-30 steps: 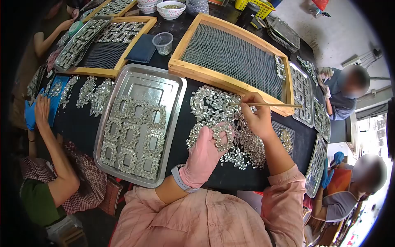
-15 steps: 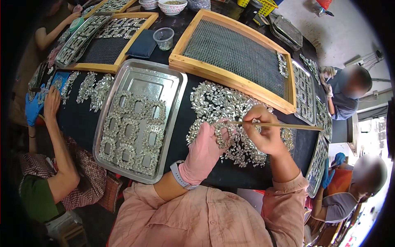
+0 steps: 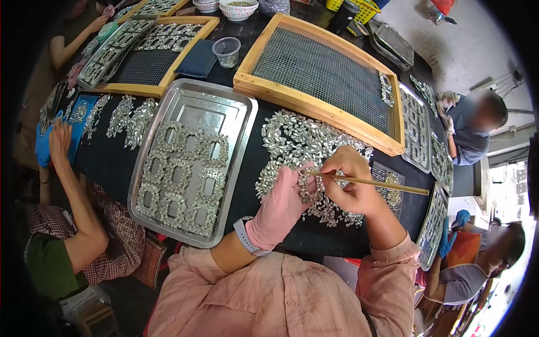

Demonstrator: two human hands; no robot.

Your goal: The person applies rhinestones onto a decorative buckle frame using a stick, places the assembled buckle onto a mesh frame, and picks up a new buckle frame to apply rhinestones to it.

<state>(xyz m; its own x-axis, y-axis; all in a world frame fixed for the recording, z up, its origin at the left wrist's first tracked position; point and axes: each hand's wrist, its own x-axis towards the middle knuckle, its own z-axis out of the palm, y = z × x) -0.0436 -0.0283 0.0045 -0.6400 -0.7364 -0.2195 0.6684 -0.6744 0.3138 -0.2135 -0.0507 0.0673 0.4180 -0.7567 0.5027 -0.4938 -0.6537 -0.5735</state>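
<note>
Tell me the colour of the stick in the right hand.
The stick is yellowish tan, best seen in the head view.

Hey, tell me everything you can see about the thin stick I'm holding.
The thin stick is long, straight and pale brown, seemingly wood or bamboo. Your bare right hand pinches it nearer its left end, so it slants gently, right end lower in the picture. That longer right part sticks out past the hand; the left tip is at the glittering ring in your gloved left hand, though whether they touch is unclear.
</note>
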